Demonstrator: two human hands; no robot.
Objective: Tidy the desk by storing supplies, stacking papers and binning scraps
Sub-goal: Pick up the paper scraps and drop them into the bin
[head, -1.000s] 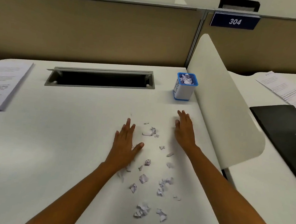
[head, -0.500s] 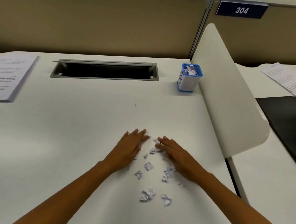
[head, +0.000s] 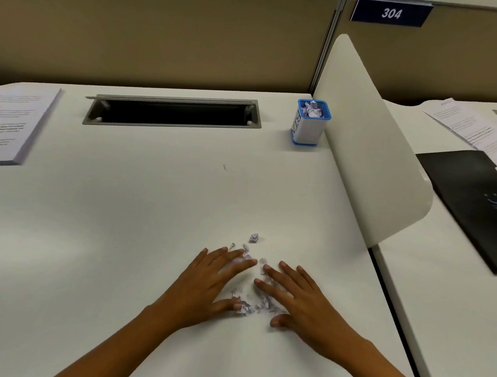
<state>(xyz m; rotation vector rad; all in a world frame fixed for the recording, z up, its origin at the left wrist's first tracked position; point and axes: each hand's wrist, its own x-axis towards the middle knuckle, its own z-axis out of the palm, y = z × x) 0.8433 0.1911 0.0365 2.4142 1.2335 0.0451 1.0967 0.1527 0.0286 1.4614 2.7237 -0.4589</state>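
Small crumpled paper scraps [head: 250, 304] lie bunched on the white desk [head: 140, 210] between my two hands. My left hand [head: 208, 282] lies flat on the desk with straight fingers, touching the scraps from the left. My right hand [head: 298, 298] lies flat too, fingers spread, pressing against the pile from the right. One stray scrap [head: 254, 237] sits just beyond my fingertips. A small white bin with a blue rim [head: 310, 122] stands at the back right, holding crumpled paper.
A stack of printed papers [head: 9, 121] lies at the far left. An open cable slot [head: 172, 113] is set into the desk's back. A white curved divider [head: 368, 143] borders the right side; beyond it lie a black laptop [head: 478, 201] and more sheets [head: 475, 127].
Both hands have swept toward me and inward, drawing the scattered scraps into one tight pile between them. The view has tilted slightly down.
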